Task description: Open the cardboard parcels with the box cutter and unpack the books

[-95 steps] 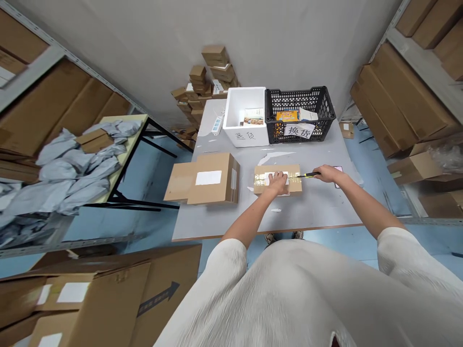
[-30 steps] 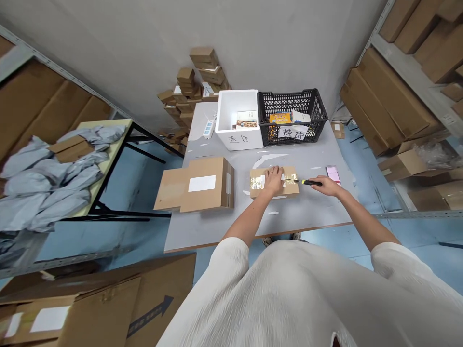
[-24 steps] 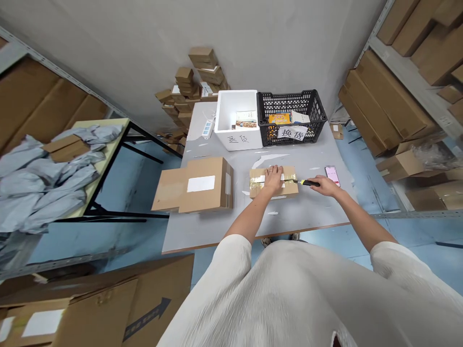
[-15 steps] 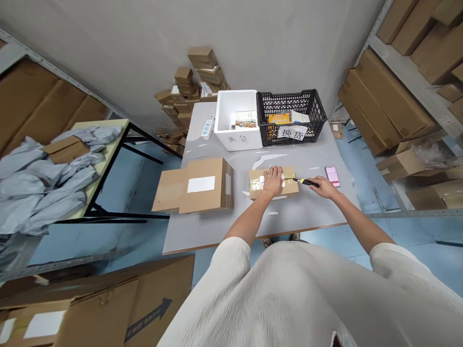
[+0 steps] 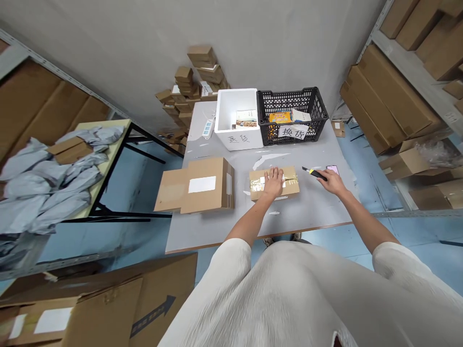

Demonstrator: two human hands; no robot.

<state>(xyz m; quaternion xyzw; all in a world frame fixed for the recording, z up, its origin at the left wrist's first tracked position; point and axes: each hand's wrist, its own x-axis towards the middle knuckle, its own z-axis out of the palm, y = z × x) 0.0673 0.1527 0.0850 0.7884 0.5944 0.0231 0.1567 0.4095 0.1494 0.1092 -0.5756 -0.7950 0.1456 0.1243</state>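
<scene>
A small cardboard box (image 5: 292,187) with shiny tape across its top lies on the grey table (image 5: 202,229). My left hand (image 5: 274,181) rests flat on top of this box, fingers spread, covering part of a white label. To the right of the box, my right hand (image 5: 331,182) grips a black and yellow utility knife (image 5: 315,173). The knife's blade points left toward the box, apart from it. Partly hidden behind my right hand is a phone (image 5: 333,168) with a pink screen.
On the table's left stands a larger cardboard box (image 5: 204,185) with a flap out. At the back are a white bin (image 5: 238,140) and a black crate (image 5: 292,132) holding books, plus a power strip (image 5: 208,128). Grey parcels (image 5: 65,173) cover a side table; loaded shelves (image 5: 408,53) stand right.
My right hand has drawn the utility knife to the right, off the end of the taped box, and now partly covers the phone. My left hand has stayed on the box.
</scene>
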